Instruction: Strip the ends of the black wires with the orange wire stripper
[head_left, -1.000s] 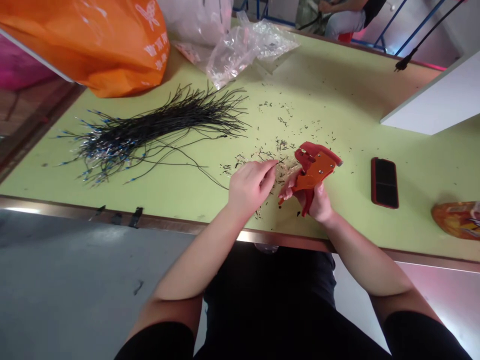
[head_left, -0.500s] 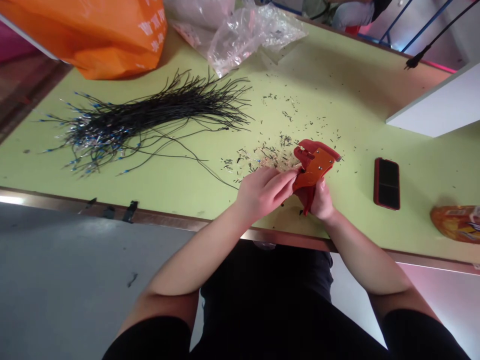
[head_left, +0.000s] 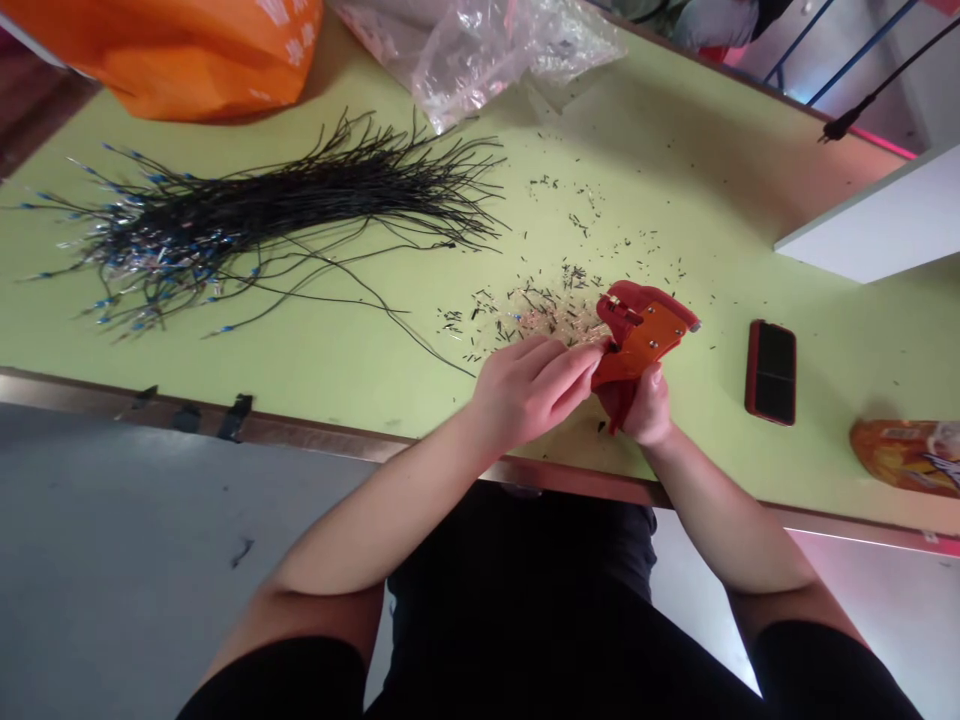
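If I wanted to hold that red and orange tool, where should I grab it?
Probably by its handle end, coming from the near right, as the right hand does. On this red and orange tool, that end points toward the table's near edge, while the broad head sits at the far end.

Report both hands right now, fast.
Left hand: closed, apparently pinching a black wire; its grip is partly hidden.
Right hand: closed, holding the red-orange hand tool.
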